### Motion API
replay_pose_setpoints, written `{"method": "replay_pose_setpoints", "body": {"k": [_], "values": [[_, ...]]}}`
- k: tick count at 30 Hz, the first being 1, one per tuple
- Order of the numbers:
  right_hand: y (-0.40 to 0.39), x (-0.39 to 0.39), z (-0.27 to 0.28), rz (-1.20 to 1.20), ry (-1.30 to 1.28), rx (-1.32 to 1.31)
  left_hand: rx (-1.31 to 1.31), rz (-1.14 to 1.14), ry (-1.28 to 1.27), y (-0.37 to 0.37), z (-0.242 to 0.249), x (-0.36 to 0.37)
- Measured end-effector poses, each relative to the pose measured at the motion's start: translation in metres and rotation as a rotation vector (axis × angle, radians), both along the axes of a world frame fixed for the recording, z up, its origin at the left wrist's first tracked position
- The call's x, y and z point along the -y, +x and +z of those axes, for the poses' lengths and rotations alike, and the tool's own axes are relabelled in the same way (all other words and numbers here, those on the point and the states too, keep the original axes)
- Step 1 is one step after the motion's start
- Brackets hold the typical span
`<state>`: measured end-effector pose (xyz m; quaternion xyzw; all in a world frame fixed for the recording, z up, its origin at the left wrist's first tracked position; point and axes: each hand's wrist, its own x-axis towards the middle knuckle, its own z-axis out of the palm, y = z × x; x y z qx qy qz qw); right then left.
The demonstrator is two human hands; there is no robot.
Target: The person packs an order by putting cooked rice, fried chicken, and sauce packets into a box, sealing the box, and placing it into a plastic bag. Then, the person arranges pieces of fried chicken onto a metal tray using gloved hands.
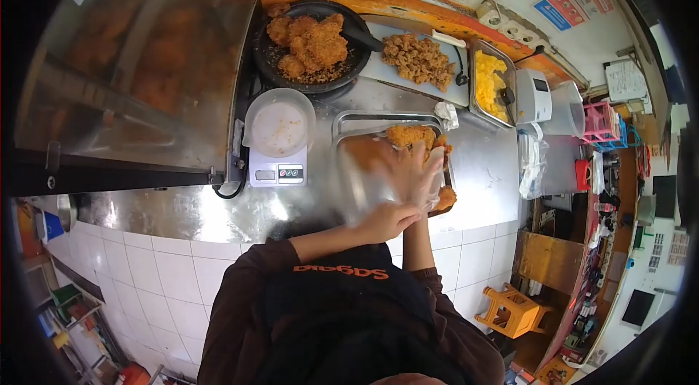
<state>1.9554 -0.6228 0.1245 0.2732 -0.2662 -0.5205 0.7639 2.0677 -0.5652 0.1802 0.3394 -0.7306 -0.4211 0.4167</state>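
Observation:
My right hand [422, 179] is raised over a metal tray [337, 130], fingers stretched out, and appears to be inside a clear plastic glove [435, 198]. At its wrist, my left hand [393, 221] is closed, its fingers bent at the glove's cuff. A blurred, see-through smear covers the space left of the right hand; I cannot make out its outline. Pieces of breaded fried chicken [409, 136] lie in the tray, partly hidden by my hands.
Left of the tray, a plastic bowl [278, 125] sits on a kitchen scale [278, 173]. Behind are a black pan [263, 57] of fried chicken, small fried pieces [417, 59] on a white board, and a metal tray of yellow food [490, 84]. A glass display case [138, 72] stands left.

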Motion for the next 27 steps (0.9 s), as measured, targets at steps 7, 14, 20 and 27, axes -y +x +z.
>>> {"method": "replay_pose_setpoints", "body": {"k": [7, 14, 20, 27], "values": [[-0.006, 0.014, 0.027, 0.325, 0.07, -1.525, 0.014, -0.002, 0.14, -0.008, -0.008, -0.007], [0.0, 0.032, 0.009, 0.164, -0.897, -2.912, -0.051, 0.01, 0.157, -0.009, -0.029, -0.007], [0.013, 0.043, 0.049, -0.372, 0.063, -2.954, -0.26, 0.093, 0.438, 0.021, -0.032, -0.008], [0.045, 0.045, 0.004, 0.452, -1.217, -3.388, 0.155, 0.179, 0.538, 0.148, -0.063, -0.065]]}}
